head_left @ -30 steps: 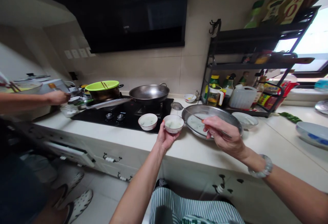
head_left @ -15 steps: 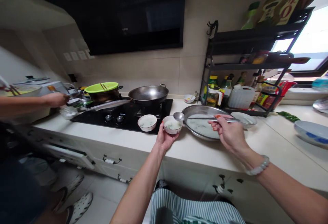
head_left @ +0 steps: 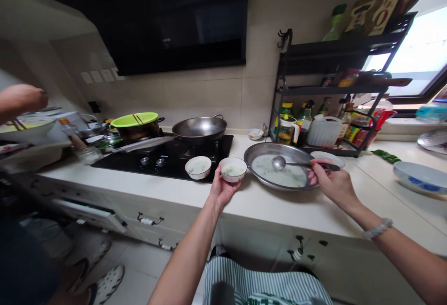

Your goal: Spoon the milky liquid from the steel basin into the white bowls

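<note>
My left hand (head_left: pixel 225 191) is closed around the side of a small white bowl (head_left: pixel 233 179) that holds pale soup with green bits. Just left of it, a second small bowl (head_left: pixel 198 176) with similar soup stands at the front edge of the stove. My right hand (head_left: pixel 330 181) grips the dark handle of a metal ladle (head_left: pixel 279 162). The ladle's head is over the wide steel basin (head_left: pixel 248 163), at or just above the milky soup inside. A white bowl (head_left: pixel 330 157) stands behind my right hand, partly hidden by it.
A steel wok (head_left: pixel 199 130) and a pot with a lime-green basket (head_left: pixel 135 119) sit on the black stove (head_left: pixel 139 161). A rack of bottles (head_left: pixel 328 88) stands behind the basin. Right lie green peppers (head_left: pixel 386 156) and a blue-patterned bowl (head_left: pixel 419 177). Another person's hand (head_left: pixel 24 98) is at far left.
My right hand has moved right, bringing the ladle's head from beside the left bowl to over the basin. My left hand stays on its bowl. The other person's hand has risen leftward.
</note>
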